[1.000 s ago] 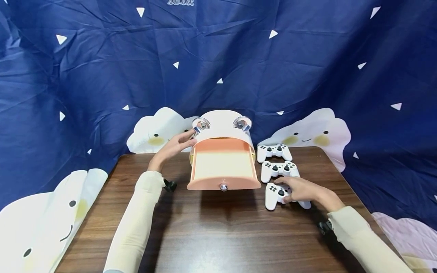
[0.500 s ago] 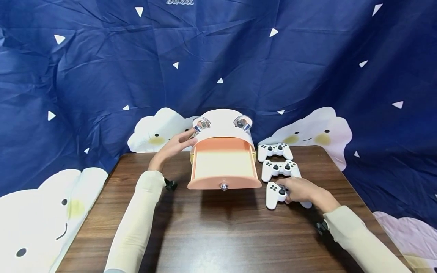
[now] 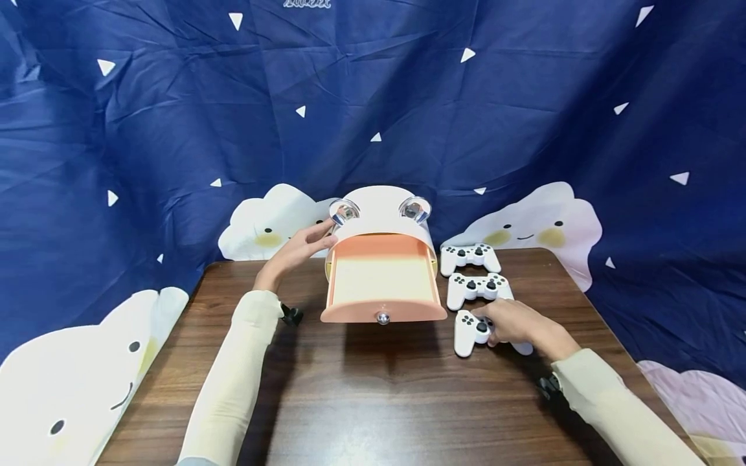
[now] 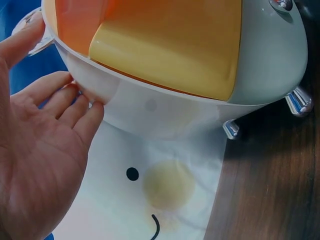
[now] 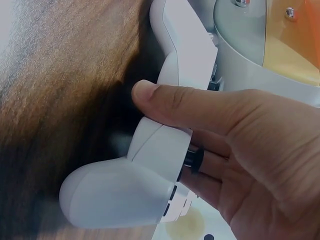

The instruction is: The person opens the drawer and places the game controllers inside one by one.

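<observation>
A white desktop storage box (image 3: 379, 204) with two shiny ring-shaped eyes stands at the table's far side. Its pink upper drawer (image 3: 381, 278) is pulled out toward me, with a round silver knob (image 3: 383, 318) on its front. My left hand (image 3: 296, 251) rests against the box's left side, fingertips along its wall (image 4: 90, 75) in the left wrist view. At the right, my right hand (image 3: 515, 325) grips the nearest white game controller (image 3: 465, 336) across its middle. Its thumb (image 5: 175, 102) lies over the front edge, and the fingers pass behind, partly hidden.
Two more white game controllers stand in a column behind the gripped one, a middle controller (image 3: 479, 291) and a far controller (image 3: 469, 257), right of the box. All are on a dark wooden table (image 3: 361, 388). A blue curtain (image 3: 373, 97) with cloud prints hangs behind.
The right hand's fingers and thumb have closed round the middle of the nearest controller, shifting slightly. The left hand and the drawer stay where they were.
</observation>
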Tool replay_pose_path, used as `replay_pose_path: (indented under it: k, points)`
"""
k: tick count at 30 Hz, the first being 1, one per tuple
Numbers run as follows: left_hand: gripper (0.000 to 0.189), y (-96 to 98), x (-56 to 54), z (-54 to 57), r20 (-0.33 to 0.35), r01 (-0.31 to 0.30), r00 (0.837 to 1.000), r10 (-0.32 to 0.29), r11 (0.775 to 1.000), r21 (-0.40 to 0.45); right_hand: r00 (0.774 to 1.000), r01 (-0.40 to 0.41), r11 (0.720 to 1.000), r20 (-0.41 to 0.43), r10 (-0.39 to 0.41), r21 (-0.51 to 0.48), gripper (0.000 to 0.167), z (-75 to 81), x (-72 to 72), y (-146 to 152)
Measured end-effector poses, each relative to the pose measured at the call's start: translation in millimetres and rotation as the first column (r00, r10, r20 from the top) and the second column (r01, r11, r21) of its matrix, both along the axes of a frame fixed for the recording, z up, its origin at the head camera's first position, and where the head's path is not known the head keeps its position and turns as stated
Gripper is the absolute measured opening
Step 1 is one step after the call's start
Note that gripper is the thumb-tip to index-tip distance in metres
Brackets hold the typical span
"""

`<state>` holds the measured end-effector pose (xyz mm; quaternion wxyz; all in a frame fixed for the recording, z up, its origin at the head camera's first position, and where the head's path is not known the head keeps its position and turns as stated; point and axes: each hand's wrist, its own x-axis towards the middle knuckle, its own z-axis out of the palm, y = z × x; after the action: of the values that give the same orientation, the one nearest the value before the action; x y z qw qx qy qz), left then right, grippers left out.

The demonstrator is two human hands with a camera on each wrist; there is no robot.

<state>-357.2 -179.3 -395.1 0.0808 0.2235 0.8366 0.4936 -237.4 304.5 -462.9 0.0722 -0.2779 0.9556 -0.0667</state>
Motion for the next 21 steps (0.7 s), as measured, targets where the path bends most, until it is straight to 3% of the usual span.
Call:
replay_pose_path:
  k: [10, 17, 21]
  points:
    - [0.069, 1.1, -1.8, 1.3, 0.019, 0.015, 1.000, -0.015, 1.000, 0.004, 0.999, -0.012, 1.000, -0.030, 0.012, 0.012, 0.063, -0.5, -1.0, 1.8]
    - [0.069, 0.1, -0.7, -0.1, -0.003, 0.017, 1.000, -0.017, 1.000, 0.009, 0.998, -0.013, 0.999, -0.061, 0.015, 0.033, 0.049, 1.5, -2.8, 4.1]
    - [0.070, 0.0, -0.4, -1.0, -0.017, 0.023, 1.000, -0.023, 1.000, 0.012, 0.997, -0.002, 0.998, -0.075, 0.006, 0.055, 0.058, 9.3, -4.4, 6.6]
